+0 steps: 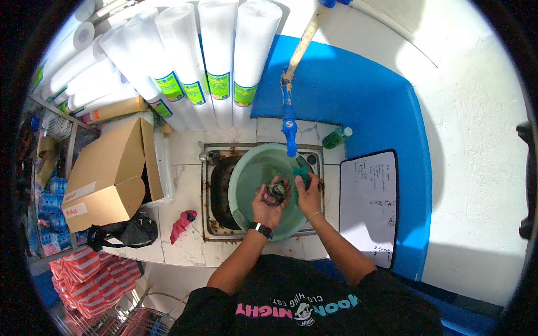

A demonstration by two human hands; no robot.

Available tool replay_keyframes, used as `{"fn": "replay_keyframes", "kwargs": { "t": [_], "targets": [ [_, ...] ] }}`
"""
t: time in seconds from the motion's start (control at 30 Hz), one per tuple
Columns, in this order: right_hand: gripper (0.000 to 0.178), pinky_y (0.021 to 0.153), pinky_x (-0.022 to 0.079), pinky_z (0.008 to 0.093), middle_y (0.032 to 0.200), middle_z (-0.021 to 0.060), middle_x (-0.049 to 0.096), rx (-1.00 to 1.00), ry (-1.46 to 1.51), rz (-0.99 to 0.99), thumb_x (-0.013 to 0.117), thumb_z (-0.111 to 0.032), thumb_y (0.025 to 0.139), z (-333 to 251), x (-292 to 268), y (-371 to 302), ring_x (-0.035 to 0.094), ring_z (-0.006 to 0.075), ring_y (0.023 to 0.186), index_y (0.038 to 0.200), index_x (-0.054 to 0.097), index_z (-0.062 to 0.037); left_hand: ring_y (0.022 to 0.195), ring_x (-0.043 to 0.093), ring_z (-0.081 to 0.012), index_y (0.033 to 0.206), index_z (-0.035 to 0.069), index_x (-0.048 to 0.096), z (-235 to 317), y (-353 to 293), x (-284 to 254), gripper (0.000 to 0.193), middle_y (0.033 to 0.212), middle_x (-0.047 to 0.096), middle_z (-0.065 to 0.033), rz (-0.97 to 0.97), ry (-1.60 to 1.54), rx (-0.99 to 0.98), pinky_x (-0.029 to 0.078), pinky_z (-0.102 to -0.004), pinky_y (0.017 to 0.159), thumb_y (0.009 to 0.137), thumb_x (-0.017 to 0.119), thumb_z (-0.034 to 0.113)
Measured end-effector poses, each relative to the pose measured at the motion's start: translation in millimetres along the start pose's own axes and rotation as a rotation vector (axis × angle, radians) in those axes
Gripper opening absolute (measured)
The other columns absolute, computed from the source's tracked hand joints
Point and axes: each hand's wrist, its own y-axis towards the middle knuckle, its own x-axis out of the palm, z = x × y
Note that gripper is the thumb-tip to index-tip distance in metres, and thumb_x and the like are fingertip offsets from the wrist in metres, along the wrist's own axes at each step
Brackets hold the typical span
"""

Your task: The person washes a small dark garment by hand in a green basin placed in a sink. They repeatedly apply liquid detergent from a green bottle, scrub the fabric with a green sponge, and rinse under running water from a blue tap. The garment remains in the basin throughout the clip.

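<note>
A round pale-green basin [240, 175] stands over a rusty-edged metal sink. My left hand [268, 209] is above the basin, palm up, with its fingers curled round a small dark, round thing [276, 193] with green and yellowish patches; its kind is not clear. Just to the right, my right hand [309, 197] is closed on a teal-green piece [301, 172] that looks like a scrubbing pad, partly hidden by the fingers. Over the basin's far rim hangs a blue tap [289, 131].
Left of the sink lie a pink cloth [182, 225], a black bag [124, 231] and an open cardboard box [103, 173]. White foam rolls [216, 56] stand behind. A green bottle [337, 138] lies back right, near a whiteboard [367, 207]. The metal sink [214, 231] has a rusty rim.
</note>
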Motion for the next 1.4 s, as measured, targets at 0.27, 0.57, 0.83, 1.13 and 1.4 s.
{"fn": "replay_keyframes", "kwargs": {
  "t": [0.27, 0.57, 0.83, 1.13, 1.4],
  "targets": [
    [0.057, 0.101, 0.044, 0.0451, 0.129, 0.0255, 0.052, -0.449, -0.365, -0.23, 0.064, -0.037, 0.094, 0.2, 26.8, -43.9, 0.055, 0.0422, 0.116, 0.132, 0.046, -0.0003, 0.093, 0.064, -0.023, 0.126, 0.005, 0.06, -2.5, 9.7, 5.0, 0.042, 0.098, 0.065, -0.0076, 0.222, 0.135, 0.034, 0.053, -0.0368, 0.084, 0.105, 0.041, 0.036],
    [0.063, 0.096, 0.045, 0.0433, 0.121, 0.0221, 0.052, -0.117, -0.247, -0.019, 0.073, -0.029, 0.087, 56.6, -36.7, -65.2, 0.055, 0.0376, 0.112, 0.134, 0.041, -0.0008, 0.066, 0.051, -0.0133, 0.09, 0.011, 0.057, 9.7, 22.0, -26.8, 0.029, 0.072, 0.05, 0.0021, 0.173, 0.086, 0.088, 0.046, -0.0285, 0.061, 0.101, 0.054, 0.037],
    [0.063, 0.095, 0.043, 0.0486, 0.117, 0.0245, 0.054, 0.033, -0.675, 0.111, 0.073, -0.032, 0.083, 118.3, -90.7, -88.8, 0.052, 0.041, 0.112, 0.128, 0.045, 0.0011, 0.057, 0.046, -0.0097, 0.081, 0.015, 0.052, 2.1, 21.3, -29.5, 0.035, 0.064, 0.045, 0.0039, 0.344, 0.077, 0.013, 0.041, -0.0246, 0.051, 0.1, 0.054, 0.045],
    [0.069, 0.097, 0.042, 0.0501, 0.121, 0.0256, 0.051, 0.066, -0.711, 0.071, 0.074, -0.024, 0.081, 102.6, -84.1, -89.6, 0.05, 0.0423, 0.114, 0.133, 0.039, 0.0045, 0.053, 0.045, -0.0105, 0.079, 0.018, 0.052, 6.0, 22.3, -27.8, 0.036, 0.062, 0.047, 0.004, 0.363, 0.187, 0.049, 0.038, -0.0262, 0.05, 0.099, 0.054, 0.048],
    [0.08, 0.105, 0.036, 0.0532, 0.134, 0.0252, 0.043, -0.092, -0.579, 0.273, 0.079, -0.033, 0.079, 74.0, -73.8, 0.7, 0.042, 0.0426, 0.125, 0.137, 0.037, 0.0025, 0.055, 0.049, -0.0115, 0.077, 0.016, 0.055, 3.8, 20.9, -27.3, 0.038, 0.061, 0.049, 0.0013, 0.374, 0.186, 0.014, 0.041, -0.0245, 0.049, 0.1, 0.054, 0.046]
  ]
}}
